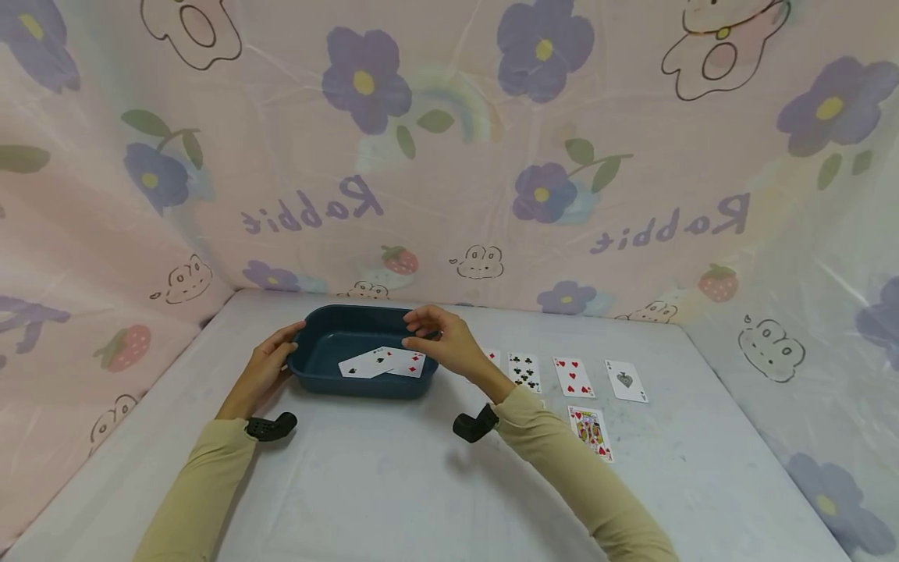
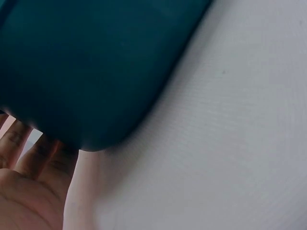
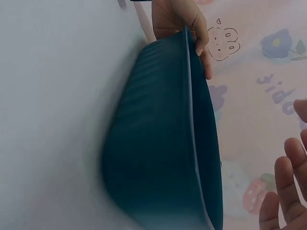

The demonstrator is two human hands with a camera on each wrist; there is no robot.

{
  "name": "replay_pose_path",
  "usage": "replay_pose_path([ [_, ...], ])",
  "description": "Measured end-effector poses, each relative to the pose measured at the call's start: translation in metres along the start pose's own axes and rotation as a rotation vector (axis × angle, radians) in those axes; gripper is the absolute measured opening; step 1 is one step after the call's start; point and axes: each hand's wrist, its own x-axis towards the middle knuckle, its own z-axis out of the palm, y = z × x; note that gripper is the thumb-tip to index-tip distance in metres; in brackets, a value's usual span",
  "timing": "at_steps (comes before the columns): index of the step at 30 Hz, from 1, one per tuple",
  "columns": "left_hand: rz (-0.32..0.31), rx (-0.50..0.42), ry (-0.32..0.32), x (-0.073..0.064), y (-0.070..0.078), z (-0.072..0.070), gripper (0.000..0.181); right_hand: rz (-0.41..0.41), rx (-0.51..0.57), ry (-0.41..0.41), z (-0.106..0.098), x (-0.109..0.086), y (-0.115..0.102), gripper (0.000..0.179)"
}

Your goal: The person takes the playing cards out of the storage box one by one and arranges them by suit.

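A dark teal plastic tub (image 1: 365, 388) sits on the white table, with a few playing cards lying overlapped inside it, one with red diamonds (image 1: 407, 362) and one with black pips (image 1: 361, 364). My left hand (image 1: 267, 363) grips the tub's left end, its thumb over the rim and other fingers along the outer wall. Over the tub's right end hovers my right hand (image 1: 449, 336), fingers loosely bent and holding nothing. In the right wrist view its fingertips (image 3: 284, 172) are spread apart from the tub wall (image 3: 153, 120).
Right of the tub, face-up cards lie in rows: a clubs card (image 1: 524, 373), a hearts card (image 1: 574, 378), an ace of spades (image 1: 627, 382) and a king of hearts (image 1: 591, 433). My right forearm partly covers others. A patterned curtain (image 1: 435, 156) surrounds the table (image 1: 365, 484).
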Motion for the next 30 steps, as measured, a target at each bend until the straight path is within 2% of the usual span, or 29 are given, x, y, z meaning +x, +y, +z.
replay_pose_path([
  [11, -0.003, 0.017, 0.012, 0.002, -0.002, -0.001, 0.050, -0.011, -0.080, -0.024, 0.014, 0.012, 0.011, 0.032],
  [13, -0.004, 0.015, 0.014, 0.003, -0.002, -0.001, 0.049, -0.006, -0.087, -0.044, 0.014, 0.012, 0.003, 0.032],
  [18, -0.001, -0.001, 0.016, 0.003, -0.004, -0.002, 0.049, 0.023, -0.127, -0.089, 0.020, 0.019, 0.009, 0.034],
  [20, 0.002, -0.004, 0.018, 0.003, -0.003, -0.001, 0.049, 0.023, -0.156, -0.104, 0.024, 0.025, 0.024, 0.036],
  [30, -0.011, -0.001, 0.020, 0.002, -0.001, 0.000, 0.048, 0.052, -0.261, -0.236, 0.035, 0.035, 0.029, 0.041],
])
